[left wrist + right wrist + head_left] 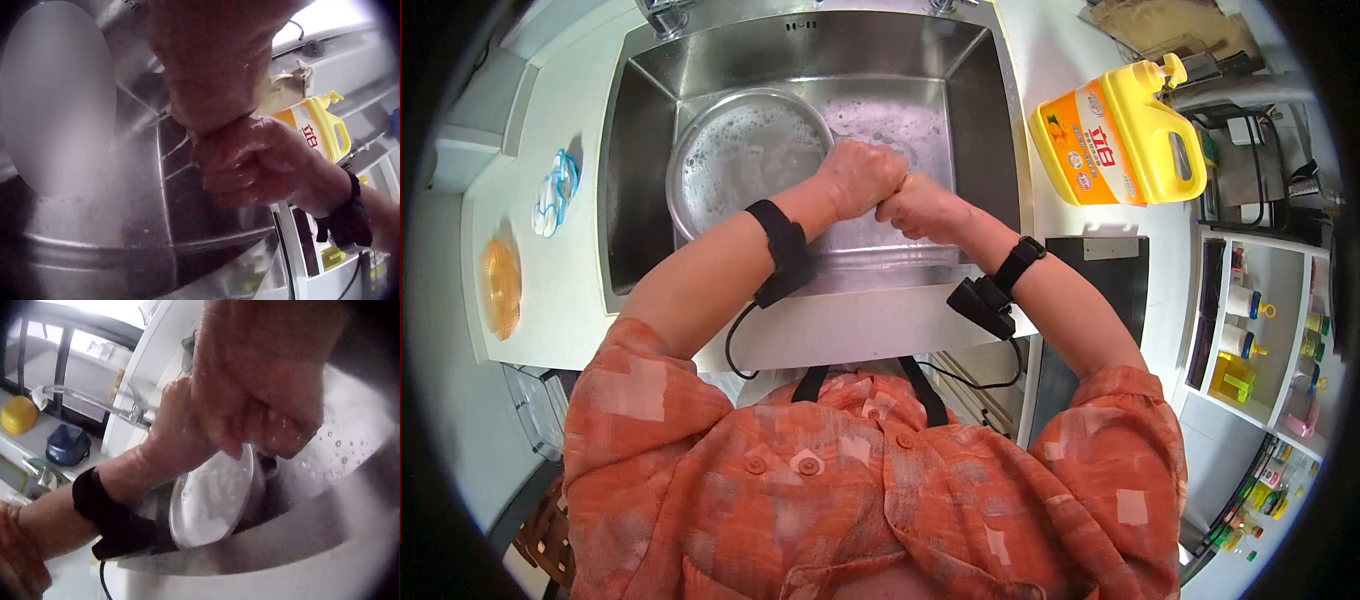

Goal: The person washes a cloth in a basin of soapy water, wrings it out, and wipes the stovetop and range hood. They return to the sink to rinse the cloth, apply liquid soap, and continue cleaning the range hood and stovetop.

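Observation:
Over the sink (880, 225), my left hand (862, 178) and right hand (925, 207) are curled into fists pressed together. Both look wet in the wrist views. Thin bright streaks like trickling water (177, 149) show beside the fists in the left wrist view. Whatever they grip is hidden inside the curled fingers, and I cannot tell what it is. Left of the hands, a round metal basin (673, 185) with cloudy liquid sits in the sink. Wet drops and suds dot the sink floor beyond the hands.
A big yellow detergent jug (1160, 150) lies on the right counter. On the left counter are a blue-and-white bundle (556, 193) and an amber ribbed dish (501, 288). A faucet (665, 18) stands behind the sink. Shelves with bottles (1235, 375) are at the right.

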Action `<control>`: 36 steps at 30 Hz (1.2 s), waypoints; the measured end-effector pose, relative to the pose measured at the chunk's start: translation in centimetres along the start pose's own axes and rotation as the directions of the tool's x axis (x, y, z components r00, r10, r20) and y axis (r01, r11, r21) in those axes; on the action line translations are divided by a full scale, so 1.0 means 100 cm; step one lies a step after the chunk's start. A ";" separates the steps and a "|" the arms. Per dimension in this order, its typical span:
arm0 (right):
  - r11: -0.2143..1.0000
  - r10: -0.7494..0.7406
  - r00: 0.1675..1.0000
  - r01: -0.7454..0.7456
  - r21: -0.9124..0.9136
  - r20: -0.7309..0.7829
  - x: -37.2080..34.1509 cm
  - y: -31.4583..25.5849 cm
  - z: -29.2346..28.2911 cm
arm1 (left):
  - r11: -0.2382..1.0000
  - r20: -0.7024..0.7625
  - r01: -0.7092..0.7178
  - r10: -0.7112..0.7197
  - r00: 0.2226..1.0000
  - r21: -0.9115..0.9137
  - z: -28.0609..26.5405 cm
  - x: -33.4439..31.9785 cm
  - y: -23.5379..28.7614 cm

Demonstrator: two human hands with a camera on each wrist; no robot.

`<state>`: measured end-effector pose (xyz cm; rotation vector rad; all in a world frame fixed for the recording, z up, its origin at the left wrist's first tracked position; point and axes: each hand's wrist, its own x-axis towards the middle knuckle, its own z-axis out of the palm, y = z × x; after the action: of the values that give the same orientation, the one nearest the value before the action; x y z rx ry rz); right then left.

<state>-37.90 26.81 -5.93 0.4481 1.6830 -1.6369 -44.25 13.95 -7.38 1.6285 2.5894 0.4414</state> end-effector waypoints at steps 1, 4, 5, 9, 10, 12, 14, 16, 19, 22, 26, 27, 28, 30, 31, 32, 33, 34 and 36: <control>0.997 0.009 0.999 -0.012 0.076 0.047 -0.003 -0.003 -0.004 | 0.998 0.007 0.060 -0.060 0.998 -0.005 -0.001 0.002 -0.002; 0.975 0.004 1.000 -0.010 0.222 0.027 -0.021 -0.014 -0.010 | 0.989 0.021 0.145 -0.144 0.989 -0.038 -0.006 0.001 -0.008; 0.958 0.006 1.000 0.003 0.288 -0.030 -0.028 -0.015 -0.011 | 0.980 0.032 0.184 -0.182 0.983 -0.070 -0.006 -0.002 -0.010; 0.950 -0.114 0.943 0.195 0.242 -0.311 -0.036 -0.001 -0.006 | 0.915 0.269 0.238 -0.152 0.951 -0.325 -0.027 -0.012 -0.008; 0.949 -0.116 0.937 0.202 0.242 -0.329 -0.041 -0.003 -0.001 | 0.684 0.408 0.420 -0.192 0.892 -0.597 -0.034 -0.015 -0.010; 0.942 -0.203 0.863 0.301 0.148 -0.462 -0.050 -0.005 0.012 | 0.355 0.545 0.561 -0.154 0.824 -0.748 -0.042 -0.022 -0.016; 0.927 -0.238 0.819 0.352 0.128 -0.522 -0.054 -0.002 0.027 | -0.052 0.507 0.507 -0.184 0.842 -0.860 -0.039 -0.031 -0.023; 0.916 -0.273 0.748 0.393 0.074 -0.605 -0.061 0.001 0.047 | -0.216 0.464 0.423 -0.200 0.863 -0.880 -0.031 -0.036 -0.031; 0.895 -0.399 0.728 0.441 -0.066 -0.557 -0.073 0.008 0.075 | -0.471 0.390 0.256 -0.211 0.896 -0.844 -0.030 -0.042 -0.033; 0.901 -0.302 0.698 0.431 0.043 -0.650 -0.091 0.010 0.095 | -0.603 0.316 0.204 -0.084 0.945 -0.771 -0.044 -0.051 -0.024; 0.849 -0.293 0.538 0.527 0.044 -0.790 -0.109 0.027 0.110 | -0.657 0.240 0.277 0.147 0.959 -0.701 -0.061 -0.054 0.010; 0.821 -0.350 0.526 0.571 0.017 -0.775 -0.114 0.031 0.112 | -0.651 0.237 0.295 0.177 0.955 -0.699 -0.060 -0.054 0.017; 0.823 -0.287 0.441 0.567 0.017 -0.850 -0.122 0.036 0.115 | -0.601 0.258 0.295 0.151 0.954 -0.743 -0.060 -0.055 0.021; 0.732 -0.238 0.366 0.676 0.081 -0.900 -0.143 0.049 0.116 | -0.519 0.335 0.324 0.076 0.939 -0.791 -0.057 -0.057 0.024; 0.623 -0.187 0.317 0.770 0.137 -0.930 -0.155 0.056 0.117 | -0.510 0.333 0.333 0.094 0.938 -0.793 -0.052 -0.059 0.029; 0.527 -0.203 0.304 0.835 0.157 -0.931 -0.165 0.063 0.120 | -0.516 0.351 0.347 0.094 0.931 -0.783 -0.047 -0.063 0.035; 0.516 -0.199 0.286 0.843 0.148 -0.937 -0.175 0.067 0.126 | -0.520 0.370 0.363 0.095 0.924 -0.773 -0.052 -0.070 0.046; 0.399 -0.228 0.355 0.883 0.245 -0.907 -0.185 0.071 0.133 | -0.531 0.378 0.395 0.147 0.914 -0.750 -0.055 -0.077 0.063; 0.166 -0.419 0.441 0.897 0.410 -0.794 -0.204 0.089 0.148 | -0.321 0.401 0.462 0.241 0.884 -0.827 -0.056 -0.086 0.096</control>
<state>-14.18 18.58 3.30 0.6141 1.3788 -3.3895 -33.09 8.98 -0.40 0.4789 0.8813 1.4506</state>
